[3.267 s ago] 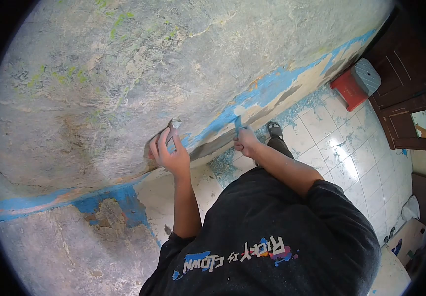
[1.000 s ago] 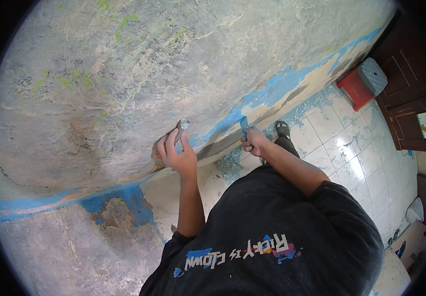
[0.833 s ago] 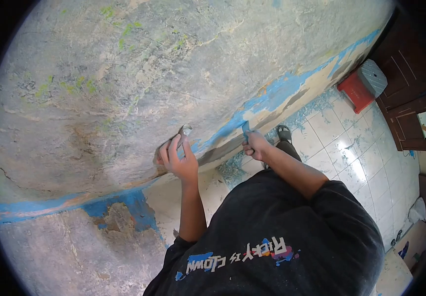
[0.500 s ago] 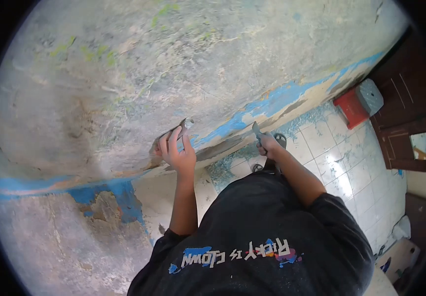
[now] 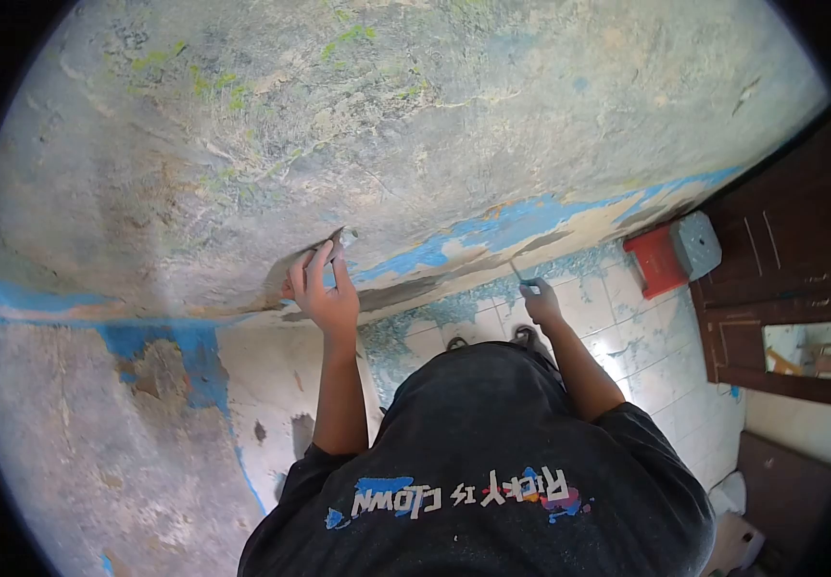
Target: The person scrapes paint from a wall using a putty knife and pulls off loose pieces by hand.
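Note:
My left hand (image 5: 327, 296) is up against the rough grey wall (image 5: 242, 221), fingers curled round a small dark-grey piece with a pale, curved end (image 5: 346, 237). What this piece is, I cannot tell. My right hand (image 5: 541, 302) grips a putty knife (image 5: 518, 271) by its handle, low beside the foot of the wall. Its narrow blade shows nearly edge-on, with the tip pointing up toward the wall. Between the hands runs a ragged strip of blue paint (image 5: 444, 246), peeled in places down to cream and grey patches.
Bluish paint flakes (image 5: 449, 310) litter the white tiled floor (image 5: 670, 399) along the wall base. A red and grey stool (image 5: 656, 260) stands by the dark brown cabinet (image 5: 771, 240) at right. My sandalled feet (image 5: 525, 335) are just behind the right hand.
My left hand has shifted left along the wall with the grey piece. My right hand is lower in view, and the putty knife has turned from showing its blade face to nearly edge-on.

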The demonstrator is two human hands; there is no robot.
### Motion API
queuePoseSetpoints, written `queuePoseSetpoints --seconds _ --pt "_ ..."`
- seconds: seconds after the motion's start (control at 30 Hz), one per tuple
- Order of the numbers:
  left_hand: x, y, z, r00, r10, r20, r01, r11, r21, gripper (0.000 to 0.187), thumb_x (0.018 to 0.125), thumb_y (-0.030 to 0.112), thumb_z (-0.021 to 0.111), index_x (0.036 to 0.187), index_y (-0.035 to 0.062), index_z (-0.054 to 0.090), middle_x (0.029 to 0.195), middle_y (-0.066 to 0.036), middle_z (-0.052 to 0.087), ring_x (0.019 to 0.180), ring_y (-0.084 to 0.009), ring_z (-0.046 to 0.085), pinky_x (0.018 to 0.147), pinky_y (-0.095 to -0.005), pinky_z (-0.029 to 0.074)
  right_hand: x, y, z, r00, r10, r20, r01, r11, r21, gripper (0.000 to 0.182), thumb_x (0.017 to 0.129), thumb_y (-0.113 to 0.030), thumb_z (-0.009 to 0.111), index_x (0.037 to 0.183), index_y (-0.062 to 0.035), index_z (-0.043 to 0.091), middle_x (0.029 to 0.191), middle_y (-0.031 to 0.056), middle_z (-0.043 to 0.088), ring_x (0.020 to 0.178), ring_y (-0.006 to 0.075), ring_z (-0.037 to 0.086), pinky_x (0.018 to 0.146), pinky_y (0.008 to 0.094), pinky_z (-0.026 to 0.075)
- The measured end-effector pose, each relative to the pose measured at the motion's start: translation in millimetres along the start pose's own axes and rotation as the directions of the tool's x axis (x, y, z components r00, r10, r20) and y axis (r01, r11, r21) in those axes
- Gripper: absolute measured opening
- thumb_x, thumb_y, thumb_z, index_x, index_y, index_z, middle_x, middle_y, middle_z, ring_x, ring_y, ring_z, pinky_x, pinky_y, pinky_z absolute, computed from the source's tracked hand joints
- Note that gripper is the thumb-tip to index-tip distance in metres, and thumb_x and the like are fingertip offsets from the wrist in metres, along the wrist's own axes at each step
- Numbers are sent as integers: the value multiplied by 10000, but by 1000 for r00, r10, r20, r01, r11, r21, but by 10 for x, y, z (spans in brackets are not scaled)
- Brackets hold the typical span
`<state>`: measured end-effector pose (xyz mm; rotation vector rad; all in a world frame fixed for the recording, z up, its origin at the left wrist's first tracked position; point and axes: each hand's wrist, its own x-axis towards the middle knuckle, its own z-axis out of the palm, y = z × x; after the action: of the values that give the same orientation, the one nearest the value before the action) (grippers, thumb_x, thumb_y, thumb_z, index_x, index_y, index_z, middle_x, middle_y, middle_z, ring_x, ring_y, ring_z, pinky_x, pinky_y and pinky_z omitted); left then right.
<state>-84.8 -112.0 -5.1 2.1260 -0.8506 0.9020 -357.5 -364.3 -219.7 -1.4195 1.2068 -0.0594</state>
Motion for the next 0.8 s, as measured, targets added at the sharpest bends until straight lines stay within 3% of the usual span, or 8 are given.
queuePoseSetpoints --seconds 0.03,0.1,0.13,0.33,0.63,0.8 --pt "-25 68 9 1000 -27 9 26 999 27 268 848 105 776 1112 137 742 1089 -82 663 1047 -282 624 962 -439 377 -7 -102 -88 990 -142 2 140 978 -155 282 954 -287 649 1140 -76 661 889 173 684 772 325 645 681 424 508" --pt "-67 257 41 997 -80 13 80 997 24 281 844 112 778 1121 142 745 1085 -78 664 1049 -270 621 962 -435 369 -29 -285 -243 910 -404 88 399 804 -440 292 907 -273 695 1105 -59 703 1004 231 735 955 458 695 862 500 544" --pt "-81 341 52 994 -106 16 105 994 26 288 841 115 779 1126 145 747 1083 -76 664 1050 -264 619 963 -433 365 -45 -379 -295 890 -443 109 442 778 -446 292 898 -259 689 1113 -61 698 985 260 723 950 459 691 835 530 544" --pt "-204 798 135 990 -140 -17 141 987 77 303 832 128 792 1131 149 752 1070 -55 680 1050 -238 621 957 -406 351 7 -811 -447 836 -423 349 547 695 -467 327 899 -207 641 1193 -65 662 986 299 708 968 476 684 838 549 543" --pt "-120 1043 254 985 -121 -123 142 972 188 293 811 149 811 1093 217 772 1024 -12 662 999 -208 621 904 -405 316 107 -1113 -482 712 -455 535 690 594 -414 363 923 -201 614 1267 -88 638 1023 260 722 970 467 687 840 532 546" --pt "-79 1178 202 983 -120 -136 153 951 267 303 814 148 816 1100 238 775 1039 -4 662 998 -201 623 899 -398 305 135 -1312 -411 740 -453 497 667 588 -457 283 940 -198 596 1190 -82 663 999 268 721 944 472 689 824 531 544"
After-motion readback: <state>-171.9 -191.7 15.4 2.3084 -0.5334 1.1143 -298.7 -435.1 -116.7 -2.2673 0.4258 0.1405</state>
